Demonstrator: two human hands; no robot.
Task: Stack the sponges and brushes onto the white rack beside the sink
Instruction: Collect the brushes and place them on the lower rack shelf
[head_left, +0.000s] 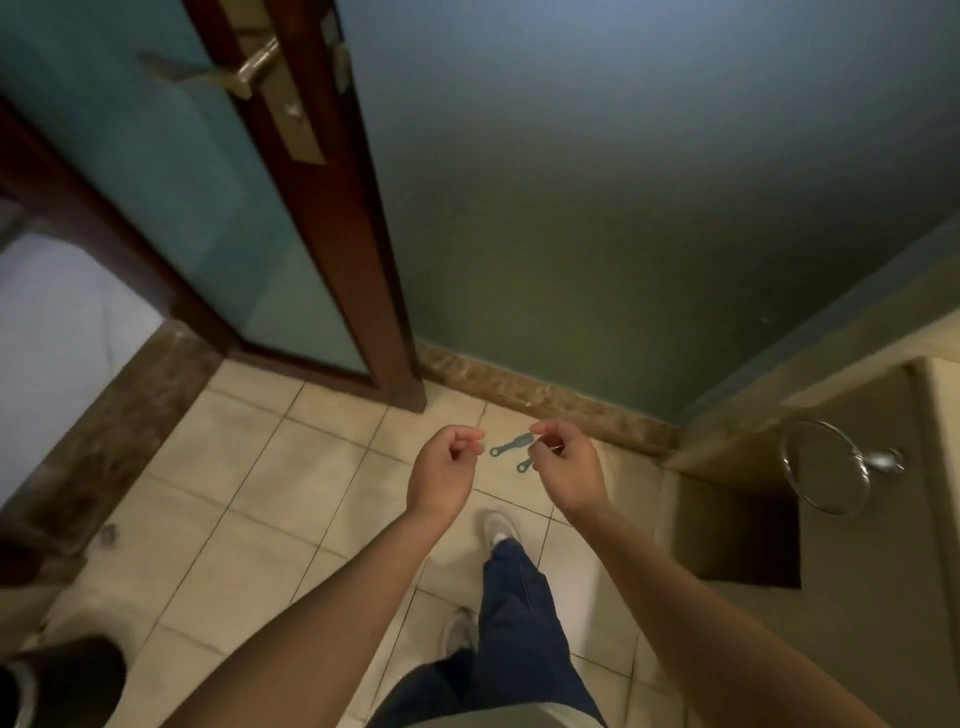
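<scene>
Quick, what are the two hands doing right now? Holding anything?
Left hand: fingers loosely curled, holding nothing that shows.
Right hand: fingers curled; two small blue brushes sit right beside it, but whether it holds them cannot be told.

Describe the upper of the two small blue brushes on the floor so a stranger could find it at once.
Start at the brown door frame and follow the marbled skirting right along the green wall. On the beige tiled floor just below it, between the left hand and right hand, lies the upper blue brush. It shows whole, ring-ended handle pointing left, while the second brush is half hidden.
</scene>
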